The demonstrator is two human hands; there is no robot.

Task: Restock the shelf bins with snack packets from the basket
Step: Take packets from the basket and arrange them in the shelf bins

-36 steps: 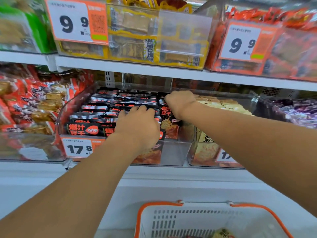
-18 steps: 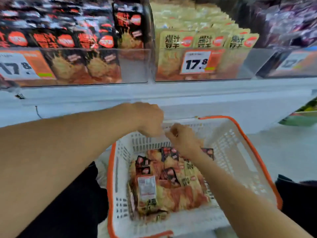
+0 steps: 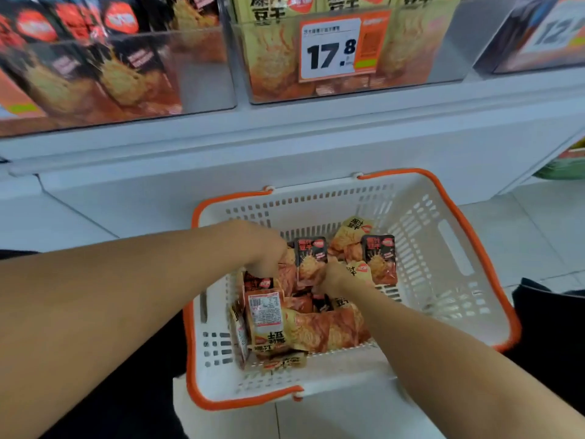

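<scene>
While both arms reach down into the white basket (image 3: 443, 248) with its orange rim, the left hand (image 3: 264, 251) curls its fingers among the snack packets (image 3: 311, 324) heaped there, though I cannot tell what it grips. The right hand (image 3: 332, 278) pinches a black packet (image 3: 310, 261). Above, clear shelf bins (image 3: 443, 52) hold black and yellow packs behind a price tag (image 3: 332, 45).
</scene>
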